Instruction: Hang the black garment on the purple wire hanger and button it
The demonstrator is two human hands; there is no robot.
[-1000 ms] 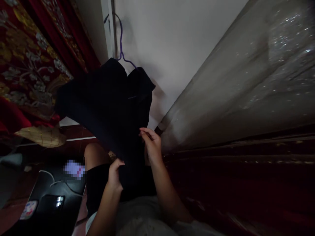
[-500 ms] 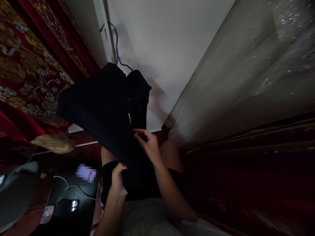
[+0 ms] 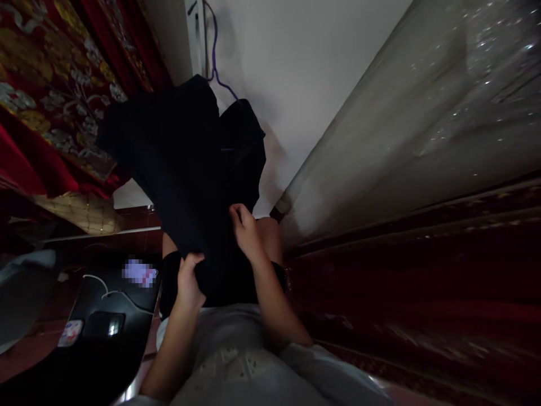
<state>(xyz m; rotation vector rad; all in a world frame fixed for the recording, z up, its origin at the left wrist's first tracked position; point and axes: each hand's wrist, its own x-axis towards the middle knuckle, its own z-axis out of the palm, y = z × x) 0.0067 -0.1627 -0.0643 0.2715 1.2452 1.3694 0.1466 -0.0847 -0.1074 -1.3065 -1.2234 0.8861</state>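
Garment: one black garment (image 3: 186, 163), frame centre, hanging from one purple hanger (image 3: 215, 62).
Left hand (image 3: 188, 279): gripping its lower hem.
Right hand (image 3: 245, 231): pinching its right edge.
Room: wall (image 3: 304, 79) close behind.

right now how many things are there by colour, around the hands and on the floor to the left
black: 3 - garment gripped by left hand and right hand, laptop, mouse
purple: 1 - hanger
white: 1 - cable
red and gold: 1 - curtain
total: 6
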